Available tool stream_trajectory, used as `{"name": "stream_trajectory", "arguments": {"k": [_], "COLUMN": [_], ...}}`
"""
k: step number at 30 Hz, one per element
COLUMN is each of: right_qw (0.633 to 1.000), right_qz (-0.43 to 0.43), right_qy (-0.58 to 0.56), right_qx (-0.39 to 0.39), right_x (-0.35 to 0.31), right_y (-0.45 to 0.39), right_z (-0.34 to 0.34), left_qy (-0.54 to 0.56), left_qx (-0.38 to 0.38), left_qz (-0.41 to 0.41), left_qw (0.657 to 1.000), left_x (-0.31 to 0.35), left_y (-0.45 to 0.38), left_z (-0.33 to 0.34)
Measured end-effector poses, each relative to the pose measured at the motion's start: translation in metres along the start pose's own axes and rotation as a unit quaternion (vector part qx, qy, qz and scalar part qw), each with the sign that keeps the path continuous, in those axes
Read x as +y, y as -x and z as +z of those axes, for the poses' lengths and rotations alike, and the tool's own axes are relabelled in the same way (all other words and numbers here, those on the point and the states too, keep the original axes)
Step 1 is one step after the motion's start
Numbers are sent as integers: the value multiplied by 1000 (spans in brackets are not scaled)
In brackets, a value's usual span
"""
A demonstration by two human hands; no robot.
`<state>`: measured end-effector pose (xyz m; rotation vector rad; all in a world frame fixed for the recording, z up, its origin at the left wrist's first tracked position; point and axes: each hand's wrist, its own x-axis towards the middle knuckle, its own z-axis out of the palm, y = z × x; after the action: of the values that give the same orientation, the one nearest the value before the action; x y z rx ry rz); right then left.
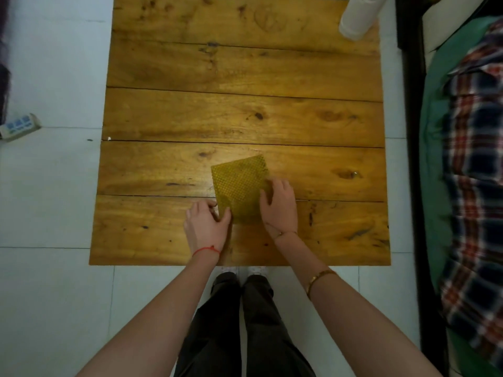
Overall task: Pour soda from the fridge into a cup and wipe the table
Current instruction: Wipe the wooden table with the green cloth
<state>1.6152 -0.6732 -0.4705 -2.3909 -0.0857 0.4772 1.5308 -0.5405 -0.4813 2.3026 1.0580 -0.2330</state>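
A yellow-green textured cloth (pixel 238 183) lies flat on the wooden table (pixel 217 110), near its front edge. My left hand (pixel 206 227) pinches the cloth's near left corner between thumb and fingers. My right hand (pixel 277 205) rests on the cloth's right edge, with its fingers curled over the edge. A white cup (pixel 359 16) stands at the table's far right corner, partly cut off by the top of the view. No soda is in sight.
White tiled floor surrounds the table. A bed with a plaid blanket (pixel 473 172) and a dark frame runs along the right side. A small box (pixel 19 126) lies on the floor at the left. My legs stand at the table's front edge.
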Motion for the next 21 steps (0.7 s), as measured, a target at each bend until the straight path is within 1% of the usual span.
{"name": "stream_trajectory", "arguments": {"k": [1, 2, 4, 6, 9, 12, 15, 17, 19, 21], "right_qw": [999, 996, 989, 982, 975, 967, 963, 962, 963, 963], "right_qz": [43, 84, 145, 180, 200, 218, 233, 233, 232, 237], "right_qy": [5, 10, 14, 19, 63, 80, 70, 62, 33, -18], "right_qx": [16, 14, -25, -50, -79, -105, -115, -125, -130, -127], "right_x": [2, 4, 6, 4, -5, -12, -18, -18, -19, -16], "right_y": [-5, -10, -16, -19, -21, -24, -26, -29, -31, -35], "right_z": [-6, -10, -13, -13, -11, -6, -8, -13, -19, -18], "left_qy": [12, 27, 53, 57, 52, 77, 114, 131, 152, 184], "left_qx": [2, 3, -1, -5, -14, -30, -54, -51, -45, -60], "left_qz": [-18, -37, -79, -118, -145, -159, -159, -159, -170, -180], "left_qw": [1000, 999, 995, 991, 988, 984, 979, 977, 973, 964], "left_x": [4, 8, 15, 21, 27, 30, 33, 34, 34, 34], "left_y": [-2, -4, -9, -14, -20, -25, -28, -28, -29, -30], "left_z": [2, 4, 6, 7, 5, 2, -2, -5, -8, -11]}}
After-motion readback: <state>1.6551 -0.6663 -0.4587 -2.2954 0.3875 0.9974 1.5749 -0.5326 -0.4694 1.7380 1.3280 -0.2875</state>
